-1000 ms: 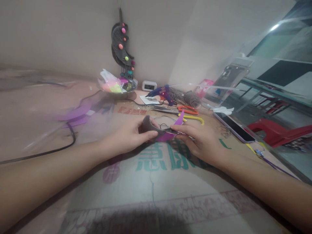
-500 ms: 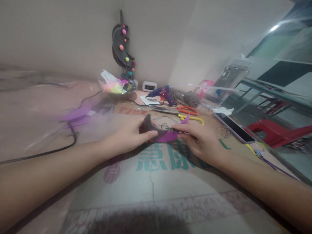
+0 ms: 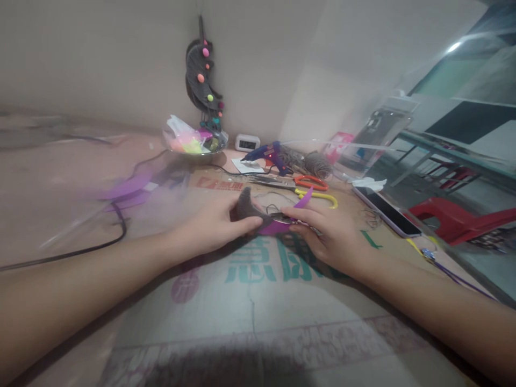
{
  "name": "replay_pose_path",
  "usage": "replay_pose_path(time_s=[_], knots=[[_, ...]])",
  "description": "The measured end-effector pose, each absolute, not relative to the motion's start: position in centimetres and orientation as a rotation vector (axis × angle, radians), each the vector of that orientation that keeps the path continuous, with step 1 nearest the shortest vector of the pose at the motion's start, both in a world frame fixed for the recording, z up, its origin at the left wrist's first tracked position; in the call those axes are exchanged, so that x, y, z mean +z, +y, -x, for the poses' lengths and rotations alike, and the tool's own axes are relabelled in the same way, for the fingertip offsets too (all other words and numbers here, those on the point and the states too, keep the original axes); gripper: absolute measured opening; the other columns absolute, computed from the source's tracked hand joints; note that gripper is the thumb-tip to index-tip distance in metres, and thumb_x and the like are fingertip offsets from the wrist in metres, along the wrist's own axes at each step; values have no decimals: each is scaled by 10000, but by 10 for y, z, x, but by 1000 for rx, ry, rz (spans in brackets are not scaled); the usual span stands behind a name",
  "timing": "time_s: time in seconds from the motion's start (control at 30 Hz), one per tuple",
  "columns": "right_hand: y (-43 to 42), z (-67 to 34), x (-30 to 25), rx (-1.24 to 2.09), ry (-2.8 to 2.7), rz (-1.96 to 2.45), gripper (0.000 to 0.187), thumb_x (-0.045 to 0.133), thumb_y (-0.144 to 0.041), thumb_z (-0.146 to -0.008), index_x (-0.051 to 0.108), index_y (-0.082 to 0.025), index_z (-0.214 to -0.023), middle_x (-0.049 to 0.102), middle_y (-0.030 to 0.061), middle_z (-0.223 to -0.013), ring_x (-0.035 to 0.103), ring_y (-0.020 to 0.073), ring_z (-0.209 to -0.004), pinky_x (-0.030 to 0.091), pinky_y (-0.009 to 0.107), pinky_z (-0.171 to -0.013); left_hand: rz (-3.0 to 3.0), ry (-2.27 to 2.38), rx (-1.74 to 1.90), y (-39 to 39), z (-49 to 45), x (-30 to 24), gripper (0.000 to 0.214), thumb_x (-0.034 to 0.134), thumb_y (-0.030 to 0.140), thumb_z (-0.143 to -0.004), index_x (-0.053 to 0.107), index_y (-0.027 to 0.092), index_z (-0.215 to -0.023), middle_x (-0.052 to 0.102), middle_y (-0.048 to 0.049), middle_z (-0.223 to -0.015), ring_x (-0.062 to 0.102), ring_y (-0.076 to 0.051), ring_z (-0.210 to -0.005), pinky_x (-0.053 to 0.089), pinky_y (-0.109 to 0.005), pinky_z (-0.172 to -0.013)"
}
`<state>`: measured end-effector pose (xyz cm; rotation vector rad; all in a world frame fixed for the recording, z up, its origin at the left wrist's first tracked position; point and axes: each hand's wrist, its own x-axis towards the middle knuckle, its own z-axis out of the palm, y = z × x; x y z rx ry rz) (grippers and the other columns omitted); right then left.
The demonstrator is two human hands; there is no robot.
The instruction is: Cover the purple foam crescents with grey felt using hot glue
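Above the cardboard, both hands are at a purple crescent [image 3: 276,228] whose left half is wrapped in grey yarn [image 3: 245,205]. My left hand [image 3: 213,223] is closed around the wrapped end, thumb lying across the front. At the bare purple side, my right hand [image 3: 334,231] pinches a bundle of grey yarn [image 3: 279,217] between thumb and fingers. A loose loop of thin yarn arcs behind the crescent. The crescent's purple tip [image 3: 305,198] rises beyond my right fingers. Some fingertips of both hands are hidden.
Behind the hands lie scissors [image 3: 312,184], a blue glue gun [image 3: 268,156], a yarn ball [image 3: 317,164] and a small clock [image 3: 247,142]. A bowl [image 3: 197,155] stands left of them. A phone [image 3: 387,211] lies right. A decorated grey crescent [image 3: 197,75] hangs on the wall.
My right hand has shifted slightly left along the crescent, and its fingers with the yarn bundle now sit closer to the wrapped part. My left hand stays nearly still.
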<state>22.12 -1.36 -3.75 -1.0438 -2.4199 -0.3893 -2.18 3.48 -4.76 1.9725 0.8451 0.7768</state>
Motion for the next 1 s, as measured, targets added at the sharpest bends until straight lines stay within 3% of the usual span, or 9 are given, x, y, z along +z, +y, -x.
replay_pose_path(time_s=[0.67, 0.83, 1.0], knots=[[-12, -221, -36, -445, -2421, 948, 292, 538, -98, -850, 612, -176, -1122, 678, 63, -917, 619, 171, -787, 491, 303, -696, -1954, 753, 745, 38, 22, -50, 241, 571, 388, -817, 620, 186, -939, 640, -23, -883, 594, -167, -785, 477, -265, -713], [-12, -220, -36, -402, -2398, 969, 255, 526, -154, -879, 604, -158, -1122, 670, 68, -879, 613, 172, -770, 488, 295, -653, -1880, 771, 705, 37, 23, -50, 258, 570, 404, -816, 616, 191, -954, 647, -22, -854, 594, -161, -737, 483, -260, -669], [-13, -221, -37, -411, -2407, 989, 277, 548, -158, -869, 602, -155, -1141, 676, 93, -993, 632, 196, -873, 505, 314, -715, -1832, 779, 703, 37, 23, -50, 264, 580, 398, -807, 604, 183, -957, 644, -21, -814, 593, -158, -704, 482, -258, -639]])
